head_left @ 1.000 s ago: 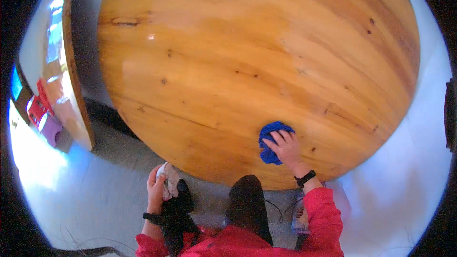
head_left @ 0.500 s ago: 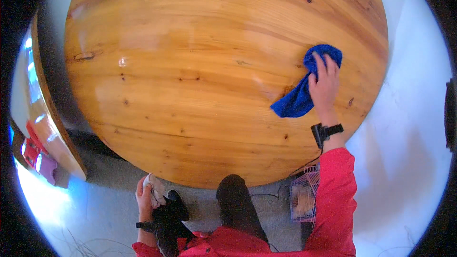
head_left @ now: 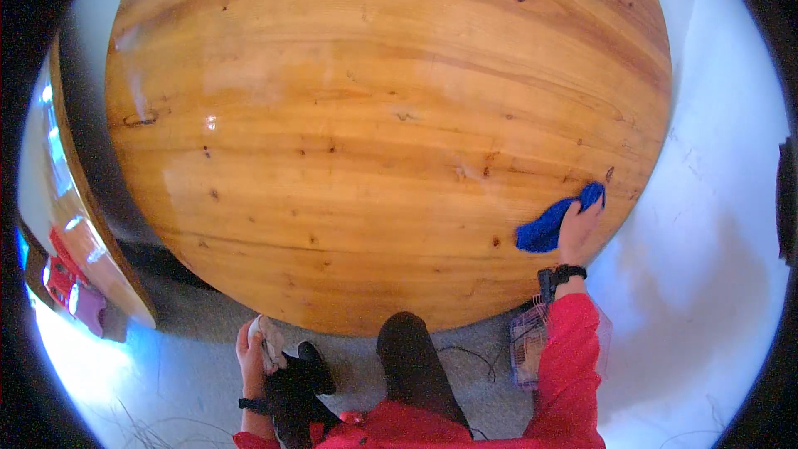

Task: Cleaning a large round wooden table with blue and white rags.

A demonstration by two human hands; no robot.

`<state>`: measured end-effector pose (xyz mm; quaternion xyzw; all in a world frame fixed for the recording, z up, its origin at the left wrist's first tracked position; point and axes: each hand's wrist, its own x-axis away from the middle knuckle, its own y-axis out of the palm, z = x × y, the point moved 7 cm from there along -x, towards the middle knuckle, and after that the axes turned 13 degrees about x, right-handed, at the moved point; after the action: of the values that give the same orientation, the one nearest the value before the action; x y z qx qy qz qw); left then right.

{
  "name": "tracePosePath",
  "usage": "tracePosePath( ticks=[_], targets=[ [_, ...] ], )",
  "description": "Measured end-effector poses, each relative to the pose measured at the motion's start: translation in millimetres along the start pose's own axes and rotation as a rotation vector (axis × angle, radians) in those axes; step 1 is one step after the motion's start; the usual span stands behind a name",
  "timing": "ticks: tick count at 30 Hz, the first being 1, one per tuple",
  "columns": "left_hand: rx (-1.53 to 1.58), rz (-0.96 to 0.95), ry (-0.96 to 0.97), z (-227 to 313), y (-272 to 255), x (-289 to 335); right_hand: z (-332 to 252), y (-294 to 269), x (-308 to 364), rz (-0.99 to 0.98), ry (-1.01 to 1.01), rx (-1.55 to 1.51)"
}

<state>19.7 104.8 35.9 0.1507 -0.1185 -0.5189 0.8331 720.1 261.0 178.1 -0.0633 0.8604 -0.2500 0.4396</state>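
Note:
A blue cloth lies bunched on the round wooden table, close to its right edge. My right hand presses on the cloth's right end, the fingers resting over it, with a black band at the wrist. Down at the lower left, beside my knee and just off the table's edge, my left hand grips a crumpled whitish cloth. Part of that cloth is hidden by the fingers.
A second wooden tabletop stands at the left, with red and purple items near it. A wire basket sits on the floor beside my right arm. A cable runs on the grey floor. A white wall is at the right.
My right hand has drawn the blue cloth toward me and a little right across the tabletop. The cloth is more bunched. My left hand stays almost where it was.

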Motion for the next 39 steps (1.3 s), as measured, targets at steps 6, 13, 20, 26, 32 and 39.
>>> tracePosePath(
  ticks=[6,13,20,26,32,39],
  targets=[
    [-0.079,0.044,0.056,-21.0,-49.4,-15.0,30.7,30.9,113.3,-0.277,0.237,0.139],
    [-0.105,0.055,0.001,-21.0,-23.0,-12.9,25.8,60.2,216.0,-0.551,0.481,-0.491],
    [-0.069,0.021,0.009,-13.5,-24.6,-6.9,21.2,109.2,253.9,-0.653,0.33,-0.589],
    [-0.047,0.05,-0.03,-15.5,-41.3,3.0,-73.1,52.9,231.0,-0.679,0.104,-0.598],
    [-0.083,0.022,0.002,-12.4,-33.1,-1.4,-151.5,27.8,174.7,-0.651,-0.144,-0.468],
    [-0.018,0.028,-0.085,-8.5,-41.3,7.7,-313.7,-49.6,80.5,-0.51,-0.404,-0.56]
  ],
)
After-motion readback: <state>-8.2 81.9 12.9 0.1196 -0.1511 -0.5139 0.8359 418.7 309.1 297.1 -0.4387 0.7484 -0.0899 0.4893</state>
